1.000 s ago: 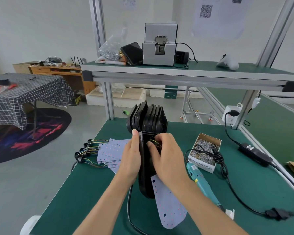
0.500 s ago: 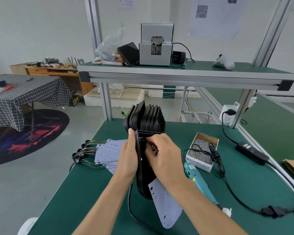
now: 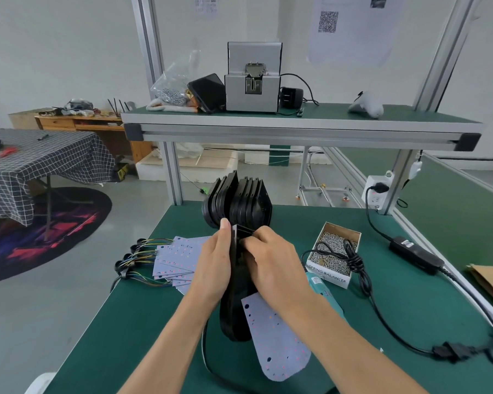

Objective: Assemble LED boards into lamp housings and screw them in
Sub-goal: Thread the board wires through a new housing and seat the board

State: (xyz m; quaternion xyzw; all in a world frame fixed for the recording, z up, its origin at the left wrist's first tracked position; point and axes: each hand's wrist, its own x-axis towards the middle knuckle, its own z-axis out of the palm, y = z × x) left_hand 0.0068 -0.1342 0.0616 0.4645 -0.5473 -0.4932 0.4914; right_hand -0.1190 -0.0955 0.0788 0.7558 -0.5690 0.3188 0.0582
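Note:
A black lamp housing (image 3: 235, 314) stands on edge in the middle of the green bench. My left hand (image 3: 214, 268) holds its left side, thumb up along the top edge. My right hand (image 3: 273, 265) has curled fingers at the housing's upper end, where the wires were; what they pinch is hidden. A pale LED board (image 3: 276, 336) hangs out of the housing's right side, tilted toward me. Behind stands a stack of black housings (image 3: 239, 200). A fan of LED boards (image 3: 177, 260) with wire leads lies to the left.
A cardboard box of screws (image 3: 336, 251) sits to the right, with a coiled black cable (image 3: 353, 260) across it. A teal electric screwdriver (image 3: 322, 291) lies under my right forearm. A power adapter (image 3: 416, 254) and socket (image 3: 377, 191) are far right. An upper shelf (image 3: 296, 129) carries a screw feeder (image 3: 252, 78).
The view shifted slightly. My right hand's fingers closed in tighter at the housing's top end; the wires seen there earlier are now covered. The housing stays held upright.

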